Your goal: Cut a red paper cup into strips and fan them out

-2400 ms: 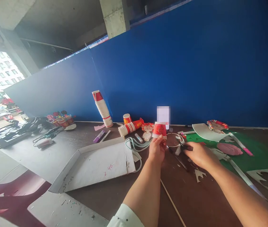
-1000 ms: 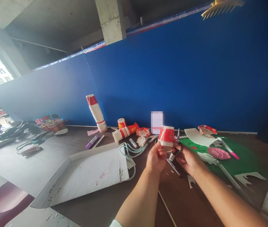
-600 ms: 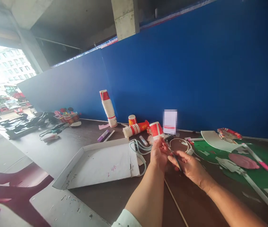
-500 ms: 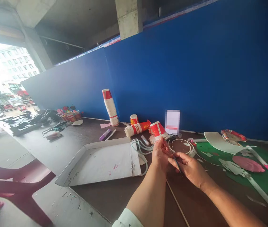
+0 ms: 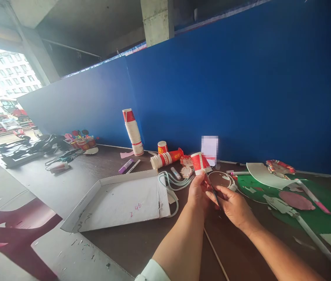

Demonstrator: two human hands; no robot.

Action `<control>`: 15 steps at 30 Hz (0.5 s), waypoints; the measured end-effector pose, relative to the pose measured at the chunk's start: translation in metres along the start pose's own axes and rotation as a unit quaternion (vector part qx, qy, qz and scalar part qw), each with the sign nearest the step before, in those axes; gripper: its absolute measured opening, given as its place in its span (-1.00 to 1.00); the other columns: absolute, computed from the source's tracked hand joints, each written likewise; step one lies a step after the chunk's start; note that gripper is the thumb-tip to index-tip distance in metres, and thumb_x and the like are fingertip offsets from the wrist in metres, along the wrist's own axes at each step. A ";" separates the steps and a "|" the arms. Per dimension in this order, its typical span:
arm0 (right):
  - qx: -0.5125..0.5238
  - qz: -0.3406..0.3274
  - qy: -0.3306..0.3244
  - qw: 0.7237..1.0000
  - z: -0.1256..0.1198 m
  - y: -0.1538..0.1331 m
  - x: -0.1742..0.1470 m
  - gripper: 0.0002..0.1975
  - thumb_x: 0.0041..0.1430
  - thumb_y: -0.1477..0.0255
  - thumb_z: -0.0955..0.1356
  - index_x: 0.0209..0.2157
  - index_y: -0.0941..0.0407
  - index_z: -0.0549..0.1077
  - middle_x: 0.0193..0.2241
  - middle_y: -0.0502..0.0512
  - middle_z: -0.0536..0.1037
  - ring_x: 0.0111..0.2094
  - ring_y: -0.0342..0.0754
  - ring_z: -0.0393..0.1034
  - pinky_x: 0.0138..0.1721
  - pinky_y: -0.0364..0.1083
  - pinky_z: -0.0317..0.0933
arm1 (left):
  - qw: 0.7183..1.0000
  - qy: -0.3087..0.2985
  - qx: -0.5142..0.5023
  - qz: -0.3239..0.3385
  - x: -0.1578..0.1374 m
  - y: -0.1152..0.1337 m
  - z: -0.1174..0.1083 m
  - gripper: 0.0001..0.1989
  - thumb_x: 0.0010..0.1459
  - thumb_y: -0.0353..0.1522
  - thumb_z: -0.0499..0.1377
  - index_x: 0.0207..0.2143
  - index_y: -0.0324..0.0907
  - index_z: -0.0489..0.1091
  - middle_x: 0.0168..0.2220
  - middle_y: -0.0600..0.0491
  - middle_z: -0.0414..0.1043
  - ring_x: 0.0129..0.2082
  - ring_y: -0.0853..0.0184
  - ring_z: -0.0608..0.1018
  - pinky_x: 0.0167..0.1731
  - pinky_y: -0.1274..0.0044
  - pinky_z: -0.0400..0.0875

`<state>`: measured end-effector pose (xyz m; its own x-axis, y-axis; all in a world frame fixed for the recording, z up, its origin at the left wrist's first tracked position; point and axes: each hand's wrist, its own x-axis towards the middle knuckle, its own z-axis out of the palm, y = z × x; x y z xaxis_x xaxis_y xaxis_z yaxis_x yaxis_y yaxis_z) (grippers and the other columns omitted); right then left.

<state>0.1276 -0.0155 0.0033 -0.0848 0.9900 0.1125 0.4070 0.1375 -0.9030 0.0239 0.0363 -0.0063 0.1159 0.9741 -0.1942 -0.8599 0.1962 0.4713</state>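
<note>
A red and white paper cup (image 5: 200,163) is tilted over in my left hand (image 5: 197,190), whose fingers are closed around its lower end. My right hand (image 5: 232,203) is close beside it, closed on a slim dark tool (image 5: 217,199). The tool's thin upper end reaches up to the cup's edge; I cannot make out its exact kind. Behind the hands lie a row of nested paper cups (image 5: 167,159), an upright cup (image 5: 162,147) and cut paper flower shapes (image 5: 186,171). A thin stick (image 5: 215,253) rests on the table below my wrists.
To the left sit a shallow white cardboard tray (image 5: 124,199), a purple glue stick (image 5: 126,166) and a tall leaning cup stack (image 5: 133,132). White cable (image 5: 179,183) loops behind my hands. A green sheet (image 5: 305,222) with paper scraps is on the right. A blue panel (image 5: 226,86) stands behind.
The cup has turned in my left hand and now leans more sideways. My right hand has brought the dark tool's upper end to the cup's edge. The view has shifted slightly.
</note>
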 end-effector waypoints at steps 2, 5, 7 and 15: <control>-0.008 -0.001 0.004 1.000 0.000 0.001 0.001 -0.59 0.06 0.16 0.37 -0.10 0.07 0.51 -0.58 -0.05 0.50 -0.54 -0.08 0.31 -0.46 -0.14 0.18 | 1.000 -0.016 -0.014 -0.017 0.001 -0.001 -0.002 -0.67 -0.14 -0.24 0.36 -0.51 -0.24 0.29 -0.61 0.14 0.24 -0.65 0.49 0.32 -0.58 0.59 0.23; -0.022 -0.002 0.012 1.000 0.000 0.004 0.002 -0.58 0.06 0.16 0.37 -0.09 0.07 0.52 -0.58 -0.04 0.52 -0.54 -0.08 0.33 -0.46 -0.13 0.19 | 0.999 -0.031 -0.013 -0.027 0.001 -0.001 -0.002 -0.67 -0.12 -0.23 0.35 -0.52 -0.23 0.28 -0.62 0.14 0.24 -0.66 0.47 0.33 -0.58 0.57 0.23; -0.028 -0.008 0.017 0.999 0.000 0.004 0.002 -0.57 0.06 0.13 0.36 -0.09 0.08 0.54 -0.58 -0.04 0.53 -0.54 -0.08 0.32 -0.46 -0.13 0.19 | 0.999 -0.031 -0.014 -0.026 0.000 0.000 0.000 -0.68 -0.12 -0.25 0.35 -0.53 -0.23 0.27 -0.63 0.13 0.25 -0.66 0.46 0.32 -0.58 0.58 0.22; -0.065 -0.008 0.037 0.997 0.000 -0.003 0.000 -0.46 0.06 0.03 0.32 -0.10 0.12 0.56 -0.69 -0.05 0.45 -0.63 -0.06 0.31 -0.52 -0.10 0.16 | 1.000 -0.015 -0.005 -0.005 0.000 0.001 0.002 -0.70 -0.11 -0.28 0.35 -0.50 -0.25 0.30 -0.62 0.14 0.25 -0.66 0.49 0.30 -0.58 0.60 0.22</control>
<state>0.1269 -0.0155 0.0060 -0.0270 0.9865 0.1617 0.5215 0.1519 -0.8396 0.0242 0.0365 -0.0041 0.1396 0.9749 -0.1736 -0.8631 0.2057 0.4612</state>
